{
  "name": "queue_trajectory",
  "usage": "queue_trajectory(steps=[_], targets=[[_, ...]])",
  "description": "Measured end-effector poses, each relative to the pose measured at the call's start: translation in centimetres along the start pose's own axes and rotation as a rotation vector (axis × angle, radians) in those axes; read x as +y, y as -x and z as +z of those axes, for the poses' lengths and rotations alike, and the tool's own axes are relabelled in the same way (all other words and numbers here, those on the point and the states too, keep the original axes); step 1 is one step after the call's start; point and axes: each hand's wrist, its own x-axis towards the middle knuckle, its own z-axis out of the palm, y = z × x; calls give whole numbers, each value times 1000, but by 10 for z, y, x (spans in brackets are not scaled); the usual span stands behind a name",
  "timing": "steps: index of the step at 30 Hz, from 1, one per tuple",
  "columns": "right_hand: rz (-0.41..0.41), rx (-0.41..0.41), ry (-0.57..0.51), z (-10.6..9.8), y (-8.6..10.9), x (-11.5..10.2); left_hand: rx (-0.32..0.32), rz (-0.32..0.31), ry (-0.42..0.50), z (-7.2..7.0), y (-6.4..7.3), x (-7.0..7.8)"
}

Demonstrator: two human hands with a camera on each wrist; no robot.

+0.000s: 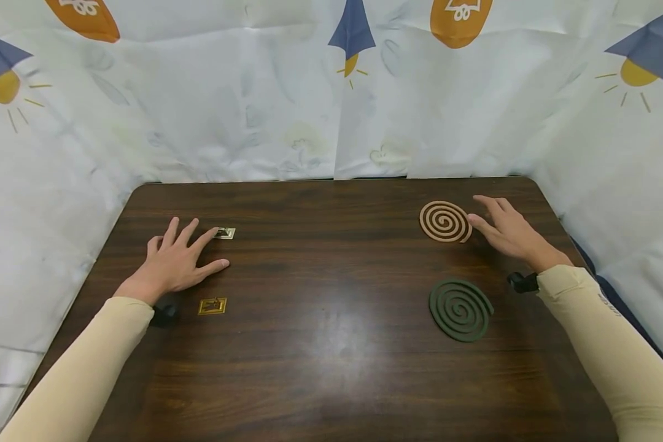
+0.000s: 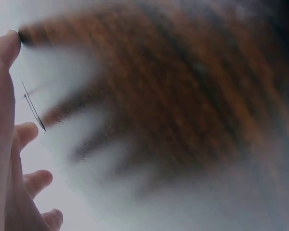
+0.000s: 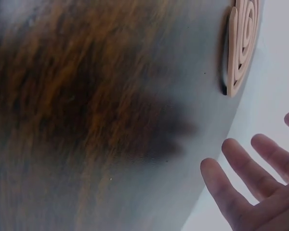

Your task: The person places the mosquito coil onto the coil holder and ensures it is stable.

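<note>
Left hand [image 1: 171, 264] over the far left part of the brown table [image 1: 331, 294], fingers [image 1: 187, 232] spread apart and clasping nothing; index fingertip overlaps the near-hand edge of a small silver frame-like plate [image 1: 227, 233], though actual contact cannot be told. A similar gold plate [image 1: 212, 306] lies flat on the table, nearer the person, just beyond the thumb's side of the wrist. Right hand [image 1: 511, 232] at the far right, fingers extended, slightly apart, gripping nothing; thumb tip appears at the right edge of a tan spiral coil [image 1: 445, 221], touch uncertain. Coil lies flat on the table. A dark green coil [image 1: 460, 310] lies flat nearer the person, well apart from both plates. White printed sheet [image 1: 287, 110] hangs behind the table. Both arms in cream sleeves [image 1: 88, 368].
</note>
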Motion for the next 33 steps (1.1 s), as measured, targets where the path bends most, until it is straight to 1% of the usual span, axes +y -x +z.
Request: queue_trajectory(steps=[4, 10, 18, 21, 26, 30, 33], targets=[[9, -12, -3, -2, -3, 4, -25, -3, 1, 0, -2, 2], [-15, 11, 3, -3, -14, 0, -50, -14, 14, 5, -4, -1], [-48, 26, 8, 1, -24, -4, -46, -6, 22, 10, -2, 0], [-25, 21, 10, 4, -27, -6, -48, -3, 24, 11, 0, 0], [47, -13, -14, 6, -32, -10, -46, -7, 21, 11, 3, -2], [92, -36, -3, 8, -38, -10, -37, -7, 8, 8, 2, -2], [105, -29, -2, 7, -41, -9, -30, -3, -2, 6, -1, 0]])
